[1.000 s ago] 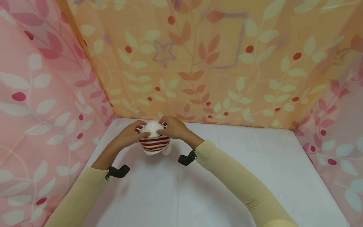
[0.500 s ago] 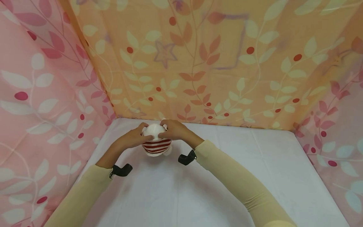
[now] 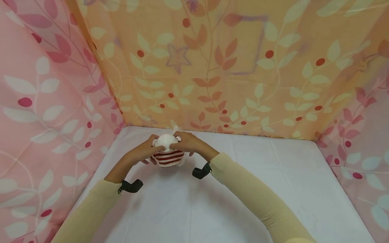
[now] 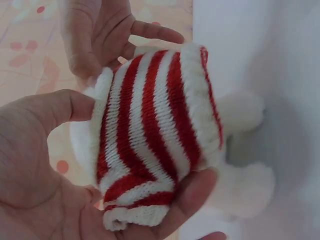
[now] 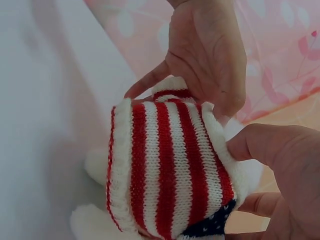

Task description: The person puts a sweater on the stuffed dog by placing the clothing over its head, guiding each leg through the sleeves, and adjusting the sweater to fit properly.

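A white plush toy (image 3: 165,141) in a knitted sweater (image 3: 169,158) with red and white stripes is near the back of the table. My left hand (image 3: 140,151) grips its left side, the thumb at the sweater's neck edge. On the opposite side, my right hand (image 3: 187,141) holds it the same way, thumb at that edge. In the left wrist view, fingers pass under the sweater's sleeve, and the toy's white legs (image 4: 245,192) stick out past the hem. A navy patch with white dots (image 5: 212,221) shows on the sweater in the right wrist view.
The table (image 3: 231,189) has a white cover. An orange leaf-patterned cloth (image 3: 206,67) hangs behind it, with a pink patterned cloth (image 3: 36,135) on the left and another on the right. A black mount (image 3: 201,171) sticks out from each wrist.
The toy has shifted slightly right and nearer, with both hands on it. Some lower left fingers now show beneath the sweater's side, and a white tuft appears behind the head.
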Demonstrator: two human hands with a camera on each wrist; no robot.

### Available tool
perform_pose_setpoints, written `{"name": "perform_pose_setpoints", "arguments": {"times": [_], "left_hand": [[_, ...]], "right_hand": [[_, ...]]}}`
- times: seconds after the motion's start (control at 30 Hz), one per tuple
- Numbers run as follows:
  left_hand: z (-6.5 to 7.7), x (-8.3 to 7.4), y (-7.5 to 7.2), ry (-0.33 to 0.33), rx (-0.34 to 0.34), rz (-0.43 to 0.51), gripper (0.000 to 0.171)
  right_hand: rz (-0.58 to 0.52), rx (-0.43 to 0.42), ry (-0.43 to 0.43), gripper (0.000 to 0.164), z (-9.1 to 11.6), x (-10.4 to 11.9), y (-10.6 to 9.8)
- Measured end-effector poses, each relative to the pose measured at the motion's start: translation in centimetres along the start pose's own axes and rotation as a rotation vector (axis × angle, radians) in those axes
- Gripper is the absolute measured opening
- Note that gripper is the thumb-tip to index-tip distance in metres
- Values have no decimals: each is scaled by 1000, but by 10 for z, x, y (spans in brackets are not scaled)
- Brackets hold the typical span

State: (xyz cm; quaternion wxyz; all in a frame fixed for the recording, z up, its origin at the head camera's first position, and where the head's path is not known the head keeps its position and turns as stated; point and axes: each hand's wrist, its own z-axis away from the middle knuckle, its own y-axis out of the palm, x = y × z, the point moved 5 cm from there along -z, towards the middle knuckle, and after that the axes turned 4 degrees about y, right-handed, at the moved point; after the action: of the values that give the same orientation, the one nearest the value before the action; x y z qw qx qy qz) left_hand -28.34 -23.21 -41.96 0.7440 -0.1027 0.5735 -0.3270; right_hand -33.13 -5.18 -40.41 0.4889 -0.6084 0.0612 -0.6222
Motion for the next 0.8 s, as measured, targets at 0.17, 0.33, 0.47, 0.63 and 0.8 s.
{"name": "perform_pose_setpoints", "arguments": {"times": [0.17,0.33,0.47,0.63,0.8], "left_hand": [[-1,6,4,-11,-46,123,74],[-1,9,8,-15,-70,207,79],[-3,8,12,10,-101,226,82],[-6,10,17,35,-150,251,84],[-7,12,20,43,-200,272,81]], "right_hand": [[-46,8,-11,39,2,-1,3],[-107,-13,-35,41,2,-1,7],[-61,-78,-62,46,1,-1,10],[-66,-161,-64,52,1,-3,14],[-114,-239,-75,53,3,-9,18]]}}
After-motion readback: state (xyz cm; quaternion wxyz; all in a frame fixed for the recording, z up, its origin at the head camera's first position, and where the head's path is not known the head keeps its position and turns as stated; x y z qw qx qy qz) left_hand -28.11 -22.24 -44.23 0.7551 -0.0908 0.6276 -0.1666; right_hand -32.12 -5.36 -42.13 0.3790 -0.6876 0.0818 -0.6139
